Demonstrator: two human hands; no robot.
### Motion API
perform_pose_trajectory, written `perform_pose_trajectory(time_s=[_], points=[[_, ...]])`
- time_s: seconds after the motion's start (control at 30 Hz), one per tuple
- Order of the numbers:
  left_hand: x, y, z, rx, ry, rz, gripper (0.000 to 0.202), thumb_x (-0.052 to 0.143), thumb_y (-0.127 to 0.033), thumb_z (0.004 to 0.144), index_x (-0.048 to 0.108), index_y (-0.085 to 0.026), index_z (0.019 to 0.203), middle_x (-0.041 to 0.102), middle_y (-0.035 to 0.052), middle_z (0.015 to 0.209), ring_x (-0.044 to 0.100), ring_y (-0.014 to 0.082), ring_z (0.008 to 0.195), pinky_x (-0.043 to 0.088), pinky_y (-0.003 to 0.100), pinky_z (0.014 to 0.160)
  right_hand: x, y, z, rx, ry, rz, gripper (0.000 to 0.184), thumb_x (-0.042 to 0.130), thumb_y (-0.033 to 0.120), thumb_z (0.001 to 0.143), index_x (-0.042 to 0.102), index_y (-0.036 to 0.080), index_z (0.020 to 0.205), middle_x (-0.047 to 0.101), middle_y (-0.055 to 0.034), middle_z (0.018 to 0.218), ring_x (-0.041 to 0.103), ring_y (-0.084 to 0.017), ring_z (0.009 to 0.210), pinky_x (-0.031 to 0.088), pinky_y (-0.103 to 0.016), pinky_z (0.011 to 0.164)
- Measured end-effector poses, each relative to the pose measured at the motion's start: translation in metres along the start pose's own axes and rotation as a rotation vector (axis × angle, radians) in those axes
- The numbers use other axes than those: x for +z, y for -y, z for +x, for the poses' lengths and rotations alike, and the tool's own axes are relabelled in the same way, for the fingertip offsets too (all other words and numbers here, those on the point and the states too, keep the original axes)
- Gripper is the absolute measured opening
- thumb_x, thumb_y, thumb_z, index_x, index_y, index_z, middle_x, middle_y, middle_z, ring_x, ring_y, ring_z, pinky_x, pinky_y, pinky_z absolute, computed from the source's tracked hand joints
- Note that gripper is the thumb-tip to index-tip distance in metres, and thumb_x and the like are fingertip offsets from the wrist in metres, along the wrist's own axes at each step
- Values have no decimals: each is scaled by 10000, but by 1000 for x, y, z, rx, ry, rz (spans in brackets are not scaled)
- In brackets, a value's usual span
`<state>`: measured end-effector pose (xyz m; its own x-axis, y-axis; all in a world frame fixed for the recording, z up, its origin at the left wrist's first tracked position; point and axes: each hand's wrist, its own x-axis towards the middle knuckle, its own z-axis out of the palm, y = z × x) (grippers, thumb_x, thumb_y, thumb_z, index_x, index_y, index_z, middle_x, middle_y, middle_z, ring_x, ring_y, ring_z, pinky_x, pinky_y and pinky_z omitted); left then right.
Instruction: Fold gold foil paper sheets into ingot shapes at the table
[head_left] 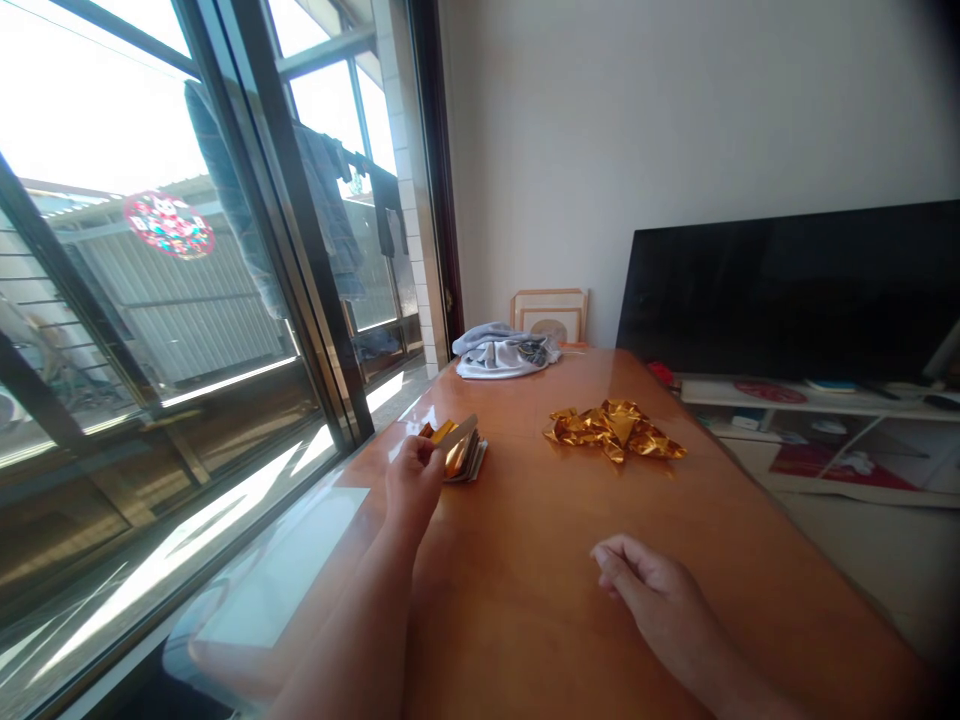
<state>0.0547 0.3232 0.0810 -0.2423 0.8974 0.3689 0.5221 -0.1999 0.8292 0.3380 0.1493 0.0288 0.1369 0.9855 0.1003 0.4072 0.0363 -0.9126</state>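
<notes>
Okay, so the left hand is up on the window side of the table, pinching a pale flat strip that pokes out past its fingers at an angle. Right behind that hand sits a small stack of gold foil sheets, and from this angle you can't really tell if the hand is touching it. The right hand is well apart from the left, out over the wooden table, with its fingers loosely curled and nothing visible in them. Can't tell if it's actually resting on the wood. Farther up the tabletop, a crumpled gold foil pile lies apart from both hands. At the far end there's a gray cloth bundle, with a wooden picture frame standing against the wall behind it. Off to the right, a black TV sits above a white shelf unit, and on the left is a big window with clothes hanging outside and a round red sticker on the glass.
</notes>
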Motion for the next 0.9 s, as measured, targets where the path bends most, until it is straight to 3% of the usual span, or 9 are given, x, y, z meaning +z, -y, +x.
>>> perform_pose_trajectory(time_s=[0.13, 0.3, 0.37, 0.47, 0.6, 0.67, 0.73, 0.9], points=[[0, -16, -12, 171, -22, 5, 107, 611, -318, 798, 624, -218, 831, 683, -1, 775, 638, 166, 721, 480, 274, 688, 0, 3, -1, -6, -14, 8, 398, 482, 563, 940, 582, 215, 777, 583, 2, 738, 563, -180, 752, 463, -263, 718], [7, -29, -29, 305, 111, -175, 134, 638, -306, 812, 643, -202, 896, 714, 35, 898, 662, 181, 816, 508, 285, 755, 0, 4, 0, -14, -71, 33, 374, 485, 541, 951, 621, 202, 869, 607, -12, 785, 576, -182, 764, 476, -286, 739], [10, -35, -36, 285, 205, -309, 118, 646, -296, 819, 623, -192, 871, 694, 34, 863, 648, 175, 798, 497, 281, 744, 0, 3, 0, -18, -136, 57, 361, 514, 522, 943, 637, 198, 1043, 644, -33, 876, 604, -193, 807, 499, -305, 777], [11, -43, -44, 174, 421, -561, 147, 673, -295, 827, 572, -189, 829, 657, 16, 778, 624, 159, 748, 471, 265, 712, -1, 3, 1, -54, -274, 43, 506, 584, 474, 908, 528, 217, 1341, 637, -96, 1179, 627, -238, 1039, 528, -344, 863], [11, -49, -49, 64, 678, -738, 162, 691, -268, 835, 548, -192, 842, 658, 7, 735, 594, 144, 707, 444, 255, 689, -6, 6, 1, -155, -313, -74, 754, 663, 394, 852, 343, 297, 1528, 401, -93, 1542, 432, -277, 1388, 502, -401, 1010], [14, -49, -51, 5, 751, -788, 156, 683, -261, 850, 542, -196, 857, 656, 2, 717, 577, 134, 686, 430, 247, 677, -7, 9, 0, -207, -311, -132, 732, 678, 358, 839, 391, 306, 1511, 380, -76, 1567, 382, -275, 1431, 416, -434, 1123], [17, -49, -53, -56, 799, -826, 153, 679, -262, 863, 540, -197, 867, 647, -2, 696, 557, 125, 665, 413, 238, 657, -8, 12, 0, -240, -310, -160, 588, 666, 337, 852, 520, 286, 1419, 469, -80, 1503, 430, -274, 1394, 367, -436, 1160], [24, -49, -56, -172, 815, -881, 176, 697, -302, 872, 558, -195, 888, 573, -26, 677, 504, 102, 638, 369, 217, 613, -7, 18, 1, -246, -229, -73, 234, 596, 340, 921, 704, 214, 1086, 695, -74, 1107, 631, -246, 1066, 486, -349, 967]])
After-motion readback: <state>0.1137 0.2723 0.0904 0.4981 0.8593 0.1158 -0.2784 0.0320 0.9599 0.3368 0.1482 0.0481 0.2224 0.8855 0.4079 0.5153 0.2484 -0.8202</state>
